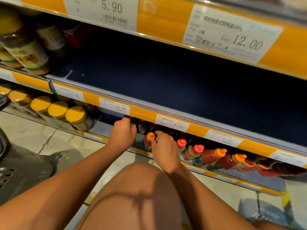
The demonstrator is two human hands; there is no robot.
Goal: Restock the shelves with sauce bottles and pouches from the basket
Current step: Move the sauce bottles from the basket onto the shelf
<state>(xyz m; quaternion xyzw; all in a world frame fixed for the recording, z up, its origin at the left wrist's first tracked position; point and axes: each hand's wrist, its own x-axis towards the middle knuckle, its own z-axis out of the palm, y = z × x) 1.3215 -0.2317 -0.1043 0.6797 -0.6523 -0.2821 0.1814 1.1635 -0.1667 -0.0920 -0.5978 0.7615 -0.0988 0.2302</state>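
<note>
Fingertips of left hand [123,130] reach under the price rail [142,113], hidden; grip cannot be judged. Right hand [163,151] pinches the orange-capped sauce bottle [149,140] at its neck, on the bottom shelf [232,180]. Red-capped bottles [191,150] crowd just right; yellow-lidded jars [66,112] stand left.

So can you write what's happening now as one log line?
left hand: reaching into bottom shelf | right hand: on orange-capped bottle | middle shelf: bare

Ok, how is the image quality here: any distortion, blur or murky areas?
Head view: wide-angle bending curves the shelf edges; the 12.00 price tag is readable but its small print is soft; the middle shelf interior is very dark; the jars at upper left are blurred.
</note>
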